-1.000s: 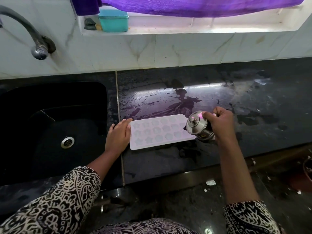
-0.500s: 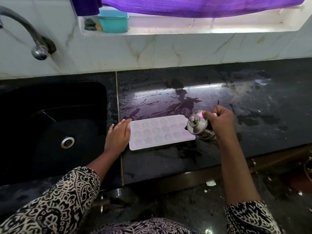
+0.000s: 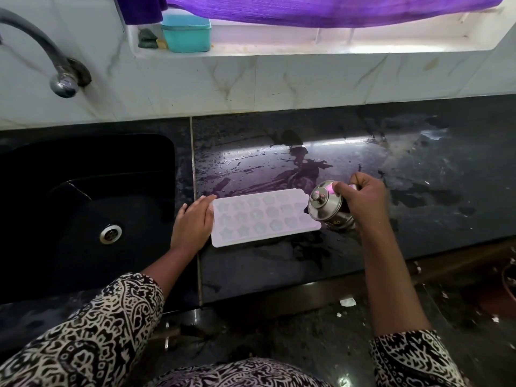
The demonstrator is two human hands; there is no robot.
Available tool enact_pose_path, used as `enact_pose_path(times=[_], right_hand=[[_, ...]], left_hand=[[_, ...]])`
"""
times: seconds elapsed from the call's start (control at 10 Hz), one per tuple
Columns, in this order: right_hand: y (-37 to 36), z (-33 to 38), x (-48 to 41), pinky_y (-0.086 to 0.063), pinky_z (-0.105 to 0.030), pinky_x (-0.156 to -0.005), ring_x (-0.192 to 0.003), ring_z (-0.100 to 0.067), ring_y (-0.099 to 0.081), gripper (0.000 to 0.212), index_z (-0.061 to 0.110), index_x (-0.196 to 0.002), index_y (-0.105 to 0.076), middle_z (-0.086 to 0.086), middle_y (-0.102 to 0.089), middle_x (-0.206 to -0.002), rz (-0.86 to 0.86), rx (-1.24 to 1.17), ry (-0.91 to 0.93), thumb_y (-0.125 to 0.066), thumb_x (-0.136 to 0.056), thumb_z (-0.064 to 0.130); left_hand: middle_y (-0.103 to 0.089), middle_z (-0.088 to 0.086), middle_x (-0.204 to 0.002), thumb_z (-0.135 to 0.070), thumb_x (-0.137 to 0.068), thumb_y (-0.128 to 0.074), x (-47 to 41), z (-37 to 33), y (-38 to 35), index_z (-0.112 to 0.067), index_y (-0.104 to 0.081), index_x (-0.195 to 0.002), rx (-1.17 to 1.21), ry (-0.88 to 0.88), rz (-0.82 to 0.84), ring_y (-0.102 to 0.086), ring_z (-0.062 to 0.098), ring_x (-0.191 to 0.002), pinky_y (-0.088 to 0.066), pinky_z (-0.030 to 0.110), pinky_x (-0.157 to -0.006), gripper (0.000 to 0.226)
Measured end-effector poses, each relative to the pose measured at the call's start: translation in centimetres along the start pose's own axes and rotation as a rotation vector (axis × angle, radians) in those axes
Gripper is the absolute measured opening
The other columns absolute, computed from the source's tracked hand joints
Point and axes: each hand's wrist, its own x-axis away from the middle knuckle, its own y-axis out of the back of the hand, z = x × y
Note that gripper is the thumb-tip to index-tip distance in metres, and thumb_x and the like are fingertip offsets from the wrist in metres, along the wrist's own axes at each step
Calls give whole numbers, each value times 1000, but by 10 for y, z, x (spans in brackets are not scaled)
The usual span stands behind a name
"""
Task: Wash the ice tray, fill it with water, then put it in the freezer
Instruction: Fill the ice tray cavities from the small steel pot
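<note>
Filling in hand: tray (image 3: 265, 217) lies at the bench's (image 3: 418, 219) left edge. Your left grip (image 3: 192, 223) rests flat against it; your right grip (image 3: 363, 202) holds the tilted bottle (image 3: 326, 203). Next, pour slowly, cell by cell.

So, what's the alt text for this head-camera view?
A right hand holds a steel bottle tilted at the right end of a pale ice tray on a wet black counter; the left hand rests flat against its left end. A black sink and tap lie further left.
</note>
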Motion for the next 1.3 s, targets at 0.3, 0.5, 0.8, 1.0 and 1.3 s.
enact_pose_path(times=[0.3,0.5,0.8,1.0,1.3], right_hand=[[-1,-2,-1,-32,-29,-54,-57,-18,-37,33,15,-59,-41,-9,-39,-58,15,4,2,-70,-73,7],[-2,-3,-2,-35,-32,-54,-57,-19,-40,34,17,-59,-41,-10,-41,-59,25,-12,-5,-71,-73,9],[-1,-2,-3,-36,-33,-54,-57,-19,-41,36,18,-58,-39,-7,-40,-57,32,-24,4,-70,-74,8],[-2,-1,-4,-32,-16,-44,-43,-5,-33,42,19,-56,-35,6,-38,-48,15,-160,-62,-67,-76,3],[-14,-2,1,-34,-23,-50,-48,-11,-34,43,18,-55,-35,3,-39,-49,62,-237,-104,-68,-76,2]], left_hand=[[-49,0,-143,-26,-103,-31,0,-1,0,-23,-47,-138,9,4,1,-33,10,-139,-15,39,-115,39],[-50,0,-143,-26,-103,-30,0,-1,0,-23,-47,-138,11,2,0,-33,10,-139,-15,39,-115,39],[-49,0,-143,-27,-103,-30,1,-2,1,-23,-47,-138,16,5,3,-33,10,-139,-14,39,-115,39],[-50,1,-142,-25,-103,-32,0,0,0,-23,-48,-137,18,0,-2,-34,10,-139,-15,40,-115,38],[-51,1,-141,-27,-103,-32,-1,1,-1,-23,-48,-137,12,0,-7,-34,10,-139,-16,40,-115,38]])
